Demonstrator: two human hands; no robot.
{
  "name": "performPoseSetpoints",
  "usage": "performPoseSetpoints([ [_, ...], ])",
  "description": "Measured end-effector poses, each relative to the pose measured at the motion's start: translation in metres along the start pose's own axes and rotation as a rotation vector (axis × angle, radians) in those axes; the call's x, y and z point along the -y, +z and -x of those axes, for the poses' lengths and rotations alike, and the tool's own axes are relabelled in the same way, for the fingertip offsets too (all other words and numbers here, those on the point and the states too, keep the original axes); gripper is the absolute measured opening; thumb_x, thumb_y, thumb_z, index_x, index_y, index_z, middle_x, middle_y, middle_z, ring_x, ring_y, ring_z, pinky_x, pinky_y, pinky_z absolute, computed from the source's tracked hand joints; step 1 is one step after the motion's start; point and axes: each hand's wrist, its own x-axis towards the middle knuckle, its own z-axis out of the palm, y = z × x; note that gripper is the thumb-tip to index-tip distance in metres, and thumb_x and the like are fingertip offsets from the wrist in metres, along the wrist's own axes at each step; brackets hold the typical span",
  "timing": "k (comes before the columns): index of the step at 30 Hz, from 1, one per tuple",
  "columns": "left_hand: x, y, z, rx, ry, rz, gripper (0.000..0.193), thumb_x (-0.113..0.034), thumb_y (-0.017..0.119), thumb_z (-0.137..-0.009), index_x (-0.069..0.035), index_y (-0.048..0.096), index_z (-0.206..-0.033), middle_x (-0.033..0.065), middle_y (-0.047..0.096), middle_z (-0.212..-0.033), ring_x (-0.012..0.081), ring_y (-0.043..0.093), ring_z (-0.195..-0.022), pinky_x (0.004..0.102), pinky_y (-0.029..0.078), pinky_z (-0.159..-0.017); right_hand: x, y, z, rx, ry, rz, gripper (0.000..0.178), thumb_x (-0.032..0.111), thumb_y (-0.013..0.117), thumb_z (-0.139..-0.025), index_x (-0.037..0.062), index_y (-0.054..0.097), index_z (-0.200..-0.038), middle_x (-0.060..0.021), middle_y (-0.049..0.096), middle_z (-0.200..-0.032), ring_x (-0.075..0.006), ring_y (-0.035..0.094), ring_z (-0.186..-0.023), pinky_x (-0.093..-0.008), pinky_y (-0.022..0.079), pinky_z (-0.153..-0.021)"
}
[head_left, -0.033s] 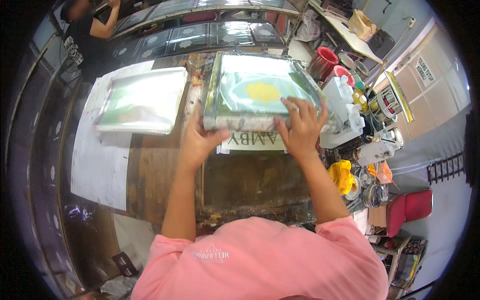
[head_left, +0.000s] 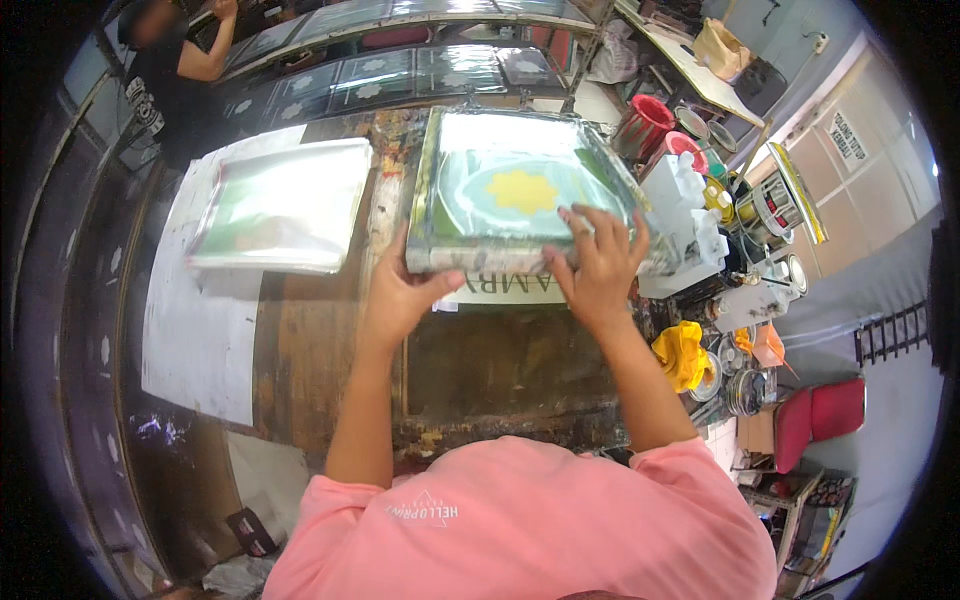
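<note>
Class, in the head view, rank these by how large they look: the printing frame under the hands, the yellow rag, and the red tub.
1. Printing frame, by far the largest.
2. Yellow rag.
3. Red tub, close to the rag in apparent size and farther away, so uncertain.

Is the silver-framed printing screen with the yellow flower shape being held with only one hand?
No, both the left hand and the right hand grip the near edge of the silver-framed printing screen.
</note>
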Motion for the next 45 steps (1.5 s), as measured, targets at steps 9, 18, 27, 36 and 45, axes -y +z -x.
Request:
performPoseSetpoints([
  [9,0.087,-0.02,0.019,-0.163,-0.012,-0.432,0.095,-0.016,0.098,-0.069,0.005,0.051,-0.149,0.0141,0.069,-0.128,0.0244,0.065,-0.115,0.0356,0.051,-0.101,-0.002,-0.053,0.018,0.221,0.301,-0.469,0.052,0.019,0.083,-0.086,0.0084,0.065,-0.134,-0.0136,0.064,-0.129,-0.0331,0.059,-0.12,-0.0493,0.045,-0.108],
  [18,0.128,-0.039,0.032,-0.213,0.069,-0.557,0.105,-0.023,0.1,-0.066,0.004,0.047,-0.152,0.0219,0.06,-0.131,0.0371,0.058,-0.121,0.045,0.046,-0.105,-0.154,-0.214,-0.061,-0.227,0.588,0.041,0.031,0.019,0.072,-0.097,0.0033,0.072,-0.123,-0.0139,0.076,-0.111,-0.0194,0.072,-0.095,-0.0347,0.056,-0.084],
  [27,0.117,-0.034,0.031,-0.188,0.135,-0.675,0.102,-0.031,0.098,-0.071,0.004,0.047,-0.152,0.0224,0.062,-0.129,0.0377,0.06,-0.119,0.0447,0.047,-0.103,-0.448,-0.217,-0.059,0.477,0.844,0.496,0.073,0.065,0.058,-0.097,-0.0031,0.075,-0.118,-0.0264,0.074,-0.117,-0.0368,0.073,-0.105,-0.0466,0.055,-0.093],
  [36,0.115,-0.035,0.029,-0.171,0.149,-0.738,0.104,-0.035,0.098,-0.071,0.004,0.047,-0.153,0.0225,0.067,-0.123,0.0359,0.064,-0.112,0.0445,0.05,-0.098,-0.48,-0.219,-0.066,0.522,0.928,0.397,0.078,0.068,0.059,-0.097,-0.0058,0.075,-0.117,-0.0223,0.076,-0.104,-0.0294,0.072,-0.094,-0.0413,0.055,-0.089],
  [45,0.122,-0.037,0.029,-0.193,0.142,-0.709,0.11,-0.038,0.099,-0.069,0.004,0.045,-0.155,0.0226,0.065,-0.121,0.0345,0.061,-0.113,0.0435,0.05,-0.098,-0.325,-0.229,-0.149,-0.012,0.636,-0.209,0.066,0.055,0.065,-0.101,0.0008,0.065,-0.138,-0.0106,0.073,-0.119,-0.0179,0.069,-0.105,-0.0318,0.053,-0.093],
])
